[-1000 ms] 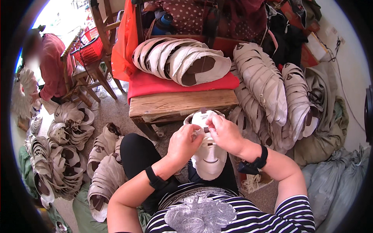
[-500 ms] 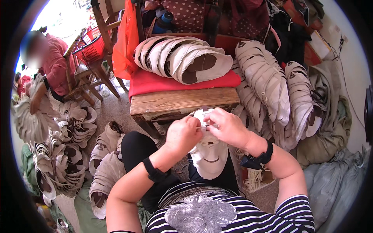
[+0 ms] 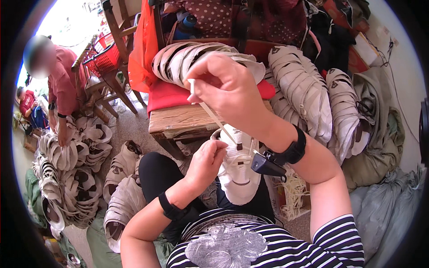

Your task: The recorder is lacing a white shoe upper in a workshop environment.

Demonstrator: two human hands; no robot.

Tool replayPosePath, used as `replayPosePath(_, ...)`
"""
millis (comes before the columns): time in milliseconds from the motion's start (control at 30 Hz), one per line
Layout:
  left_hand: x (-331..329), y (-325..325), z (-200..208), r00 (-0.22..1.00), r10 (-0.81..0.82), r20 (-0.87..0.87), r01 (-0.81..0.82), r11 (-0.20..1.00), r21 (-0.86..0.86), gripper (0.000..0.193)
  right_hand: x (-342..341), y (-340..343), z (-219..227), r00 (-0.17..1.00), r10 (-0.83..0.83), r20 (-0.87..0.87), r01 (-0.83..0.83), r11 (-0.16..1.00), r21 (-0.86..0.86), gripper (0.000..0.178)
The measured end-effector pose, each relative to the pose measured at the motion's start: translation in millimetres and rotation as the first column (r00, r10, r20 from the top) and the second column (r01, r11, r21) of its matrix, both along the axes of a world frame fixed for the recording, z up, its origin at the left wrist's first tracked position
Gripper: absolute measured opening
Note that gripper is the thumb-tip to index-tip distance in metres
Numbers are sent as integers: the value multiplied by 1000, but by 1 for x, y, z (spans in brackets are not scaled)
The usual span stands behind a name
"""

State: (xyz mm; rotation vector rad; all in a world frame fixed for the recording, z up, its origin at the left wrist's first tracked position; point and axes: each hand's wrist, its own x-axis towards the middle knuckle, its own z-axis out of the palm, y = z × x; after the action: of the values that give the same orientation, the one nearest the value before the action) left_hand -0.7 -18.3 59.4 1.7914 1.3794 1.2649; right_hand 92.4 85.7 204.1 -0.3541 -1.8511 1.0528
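Observation:
A white shoe upper lies between my knees, its toe toward me, with a lace partly threaded through its eyelets. My right hand is raised beyond it, thumb and fingers pinched on the pale flat shoelace, which runs taut down to the upper. At the upper's left edge, my left hand has its fingers closed and seems to grip that edge; the fingertips are partly hidden.
Rows of nested uppers lean at the right; another stack rests on a red cloth over a wooden bench. A box of laces stands by my right knee. At left, a person bends over piled uppers.
My right hand has risen up and left from the upper, drawing the lace out taut. My left hand has moved slightly down and left. The person at left has lowered a bundle of uppers onto the pile.

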Motion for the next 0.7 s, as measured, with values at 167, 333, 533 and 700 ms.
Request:
replayPosePath(167, 7, 13, -2, 993, -8, -122, 14, 999, 43, 8, 12, 12, -18, 996, 1, 85, -10, 994, 106, 9)
replayPosePath(333, 13, 19, -3, 852, 235, -467, -95, 948, 303, 12, 57, 0, -43, 925, -199, 324, 198, 980, 36, 15)
replayPosePath(533, 15, 24, 9, 805, 186, -564, -42, 965, 259, 10, 119, -25, -85, 747, -287, 600, 39, 919, 392, 15)
replayPosePath(700, 14, 34, -2, 882, 140, -450, -22, 966, 258, 8, 124, -42, -111, 668, -475, 573, 132, 833, 538, 17)
